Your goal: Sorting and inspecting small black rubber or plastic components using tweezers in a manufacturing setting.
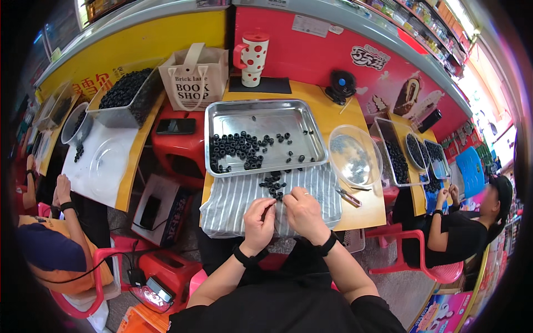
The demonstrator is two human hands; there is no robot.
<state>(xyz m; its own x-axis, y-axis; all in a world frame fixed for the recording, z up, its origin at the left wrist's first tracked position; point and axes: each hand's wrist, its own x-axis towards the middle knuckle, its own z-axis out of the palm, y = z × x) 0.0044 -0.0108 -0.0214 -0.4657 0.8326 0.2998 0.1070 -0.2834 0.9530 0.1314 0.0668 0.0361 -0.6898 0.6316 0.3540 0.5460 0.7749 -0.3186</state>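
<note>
My left hand [259,221] and my right hand [305,213] meet over a grey-and-white striped cloth [227,213] at the table's near edge. Both are closed in a pinch, fingertips close together; what they hold, if anything, is too small and hidden to tell. Just beyond the fingertips lies a small heap of black ring-shaped parts [272,182]. Past the cloth, a shallow metal tray [261,114] holds many more black ring-shaped parts [236,146], mostly on its left, with a few scattered right.
To the tray's right sit a clear round plastic tub [355,158] and a red-handled tool [350,198]. Behind stand a dotted tumbler [254,61], a canvas bag [194,80] and a black fan [341,87]. A red stool [176,143] bears a phone. People sit at both sides.
</note>
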